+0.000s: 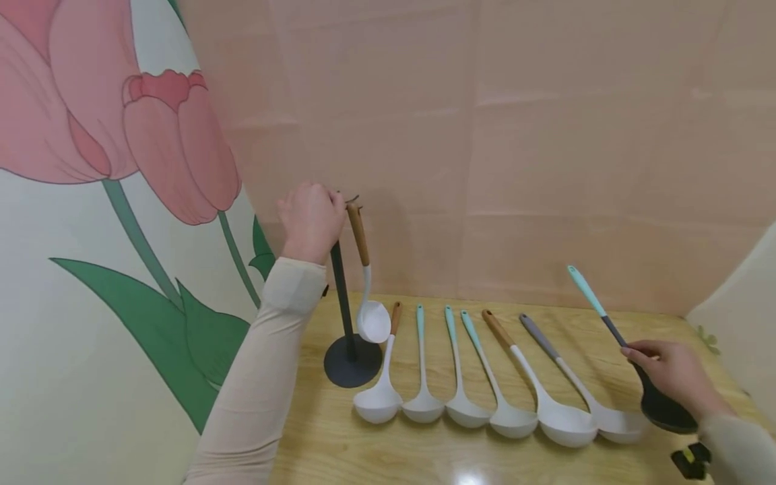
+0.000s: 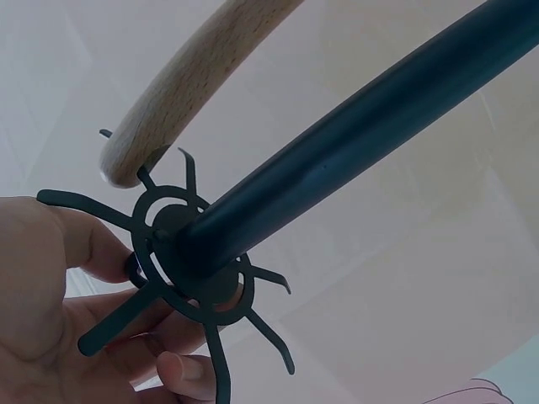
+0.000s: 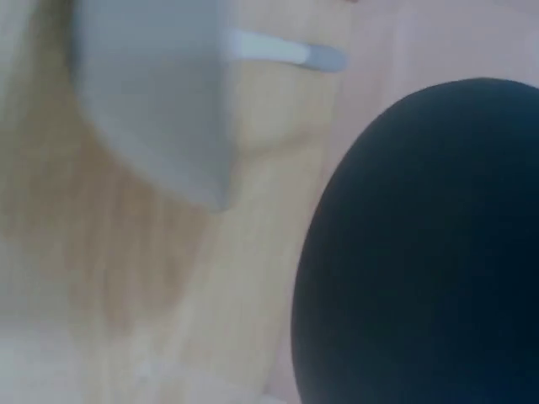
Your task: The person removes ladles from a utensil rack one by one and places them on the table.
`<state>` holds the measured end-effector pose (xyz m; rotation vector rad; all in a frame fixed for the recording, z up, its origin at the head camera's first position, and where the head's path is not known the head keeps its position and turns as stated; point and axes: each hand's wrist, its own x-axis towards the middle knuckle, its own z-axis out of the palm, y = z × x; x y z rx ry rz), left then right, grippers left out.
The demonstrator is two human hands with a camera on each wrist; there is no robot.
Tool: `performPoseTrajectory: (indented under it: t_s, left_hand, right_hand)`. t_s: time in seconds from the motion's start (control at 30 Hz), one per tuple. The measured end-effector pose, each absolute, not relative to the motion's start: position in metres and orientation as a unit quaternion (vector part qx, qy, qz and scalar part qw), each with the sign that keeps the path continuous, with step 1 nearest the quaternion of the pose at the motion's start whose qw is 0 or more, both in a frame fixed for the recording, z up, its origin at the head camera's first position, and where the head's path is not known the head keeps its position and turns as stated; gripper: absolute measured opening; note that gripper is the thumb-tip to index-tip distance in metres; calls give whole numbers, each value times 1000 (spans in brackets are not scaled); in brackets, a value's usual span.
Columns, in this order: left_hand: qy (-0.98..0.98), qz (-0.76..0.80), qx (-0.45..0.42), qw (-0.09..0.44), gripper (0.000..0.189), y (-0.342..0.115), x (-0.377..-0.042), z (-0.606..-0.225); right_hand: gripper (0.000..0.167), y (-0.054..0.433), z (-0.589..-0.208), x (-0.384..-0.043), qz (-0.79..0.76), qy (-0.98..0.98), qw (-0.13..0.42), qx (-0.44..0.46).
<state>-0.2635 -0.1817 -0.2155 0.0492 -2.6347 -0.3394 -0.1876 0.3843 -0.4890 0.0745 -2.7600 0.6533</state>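
My left hand (image 1: pixel 312 219) grips the top of a dark utensil stand (image 1: pixel 343 289). In the left wrist view its fingers curl behind the hook ring (image 2: pixel 143 244), whose hooks spread out around the pole. A white ladle with a wooden handle (image 1: pixel 359 236) hangs from one hook, bowl down beside the pole. At the right, my right hand (image 1: pixel 669 377) holds a black ladle with a teal handle end (image 1: pixel 587 289), pinching it by the dark shaft with its bowl low. That bowl (image 3: pixel 429 252) looms dark in the right wrist view.
Several ladles lie in a row on the wooden table (image 1: pixel 364 458), among them a wooden-handled one (image 1: pixel 377 404), a teal-handled one (image 1: pixel 423 407) and a grey-handled one (image 1: pixel 618 424). A pinkish covered wall (image 1: pixel 485 168) rises behind, with a tulip-painted wall (image 1: pixel 151 337) at left.
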Motion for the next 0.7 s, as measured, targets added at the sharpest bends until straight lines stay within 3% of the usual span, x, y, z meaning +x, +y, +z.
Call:
performPoseTrajectory:
  t_s: [0.27,0.7]
  left_hand:
    - [-963,-116,25,241,49,-186,-263,-215]
    - [-966,-120,28,229,47,-189,-263,-218]
  right_hand:
    - [28,393,-513,-188,219,-968,124,18]
    - [30,412,-518,-188,202,-970,137,-4]
